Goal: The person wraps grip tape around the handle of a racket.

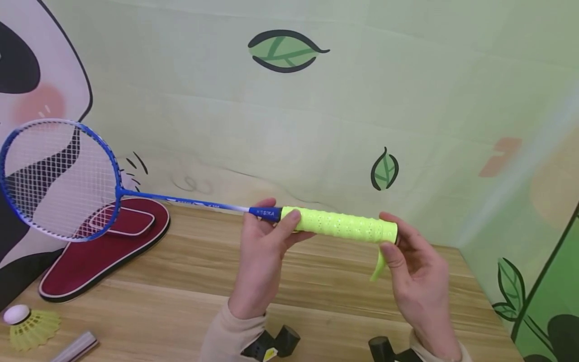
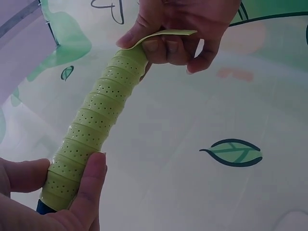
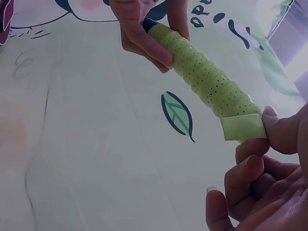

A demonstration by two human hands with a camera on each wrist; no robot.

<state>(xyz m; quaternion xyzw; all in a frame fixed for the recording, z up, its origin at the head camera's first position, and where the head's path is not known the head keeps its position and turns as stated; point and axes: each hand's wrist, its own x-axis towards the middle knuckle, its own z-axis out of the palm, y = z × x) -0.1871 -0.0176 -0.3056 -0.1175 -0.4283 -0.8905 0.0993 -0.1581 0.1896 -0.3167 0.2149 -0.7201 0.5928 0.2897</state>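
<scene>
A blue and white badminton racket is held up above the table, its strung head pointing left. Yellow-green perforated overgrip tape winds round its handle in overlapping turns. My left hand grips the handle near the blue cone, thumb in front. At the butt end, my right hand pinches the handle and the tape between thumb and fingers. A short loose tail of tape hangs from there; the left wrist view shows this tape tail sticking out past the right thumb.
A dark red racket-head cover with white trim lies on the wooden table at left. Nearer, a yellow shuttlecock with a white tip sits by a silvery stick-like object. A printed backdrop stands behind.
</scene>
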